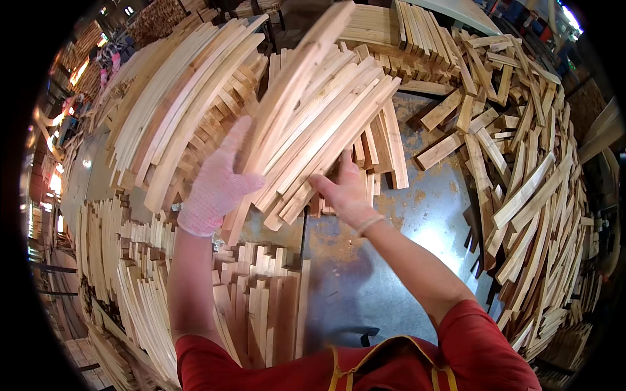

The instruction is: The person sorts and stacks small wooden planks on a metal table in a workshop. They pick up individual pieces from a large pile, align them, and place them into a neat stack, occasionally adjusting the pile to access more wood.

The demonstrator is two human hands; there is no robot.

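Note:
My left hand (218,186), in a pale pinkish knit glove, lies against a long wooden plank (287,91). Its fingers are stretched out and the thumb stands apart across the plank's lower part. The plank is tilted and smeared by motion at its upper end. To the right, my right hand (345,192), also in a pale glove, closes at the near end of a stack of wooden slats (339,124). Its thumb is on one side and a finger on the other; its remaining fingers are hidden under the wood.
A layered stack of long boards (189,91) stands at left. Upright short slats (261,293) fill the near left. A metal table (391,260) with sawdust lies under the wood. Loose wooden pieces (521,195) are heaped at right; more stacked boards (372,26) stand behind.

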